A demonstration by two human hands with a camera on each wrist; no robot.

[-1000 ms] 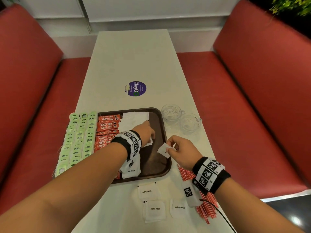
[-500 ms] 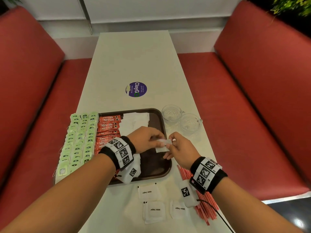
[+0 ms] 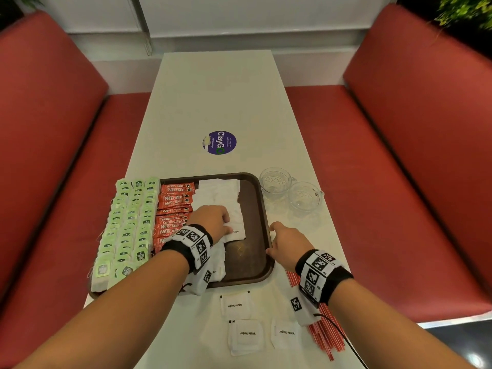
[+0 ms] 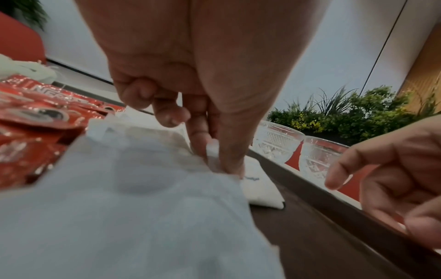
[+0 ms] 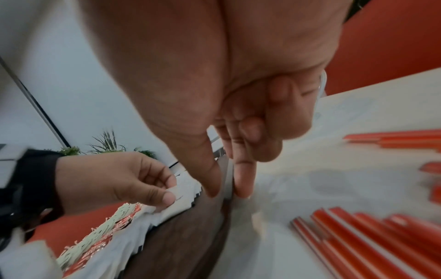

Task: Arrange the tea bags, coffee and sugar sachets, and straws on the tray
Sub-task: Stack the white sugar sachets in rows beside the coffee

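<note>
Head view showed the left hand (image 3: 213, 222) pinching a sugar sachet (image 3: 234, 233) onto the tray's (image 3: 262, 209) white row; the right hand (image 3: 286, 242), loose and empty, was nearer the counter's (image 3: 221, 97) loose sachets (image 3: 235, 304) at six o'clock.

Brown tray (image 3: 262, 209): green tea bags (image 3: 127, 225), red coffee sachets (image 3: 174, 201), white sugar sachets (image 3: 218, 195) in columns; three sugar sachets (image 3: 246, 334), red straws (image 3: 326, 334) lying on surface.
</note>
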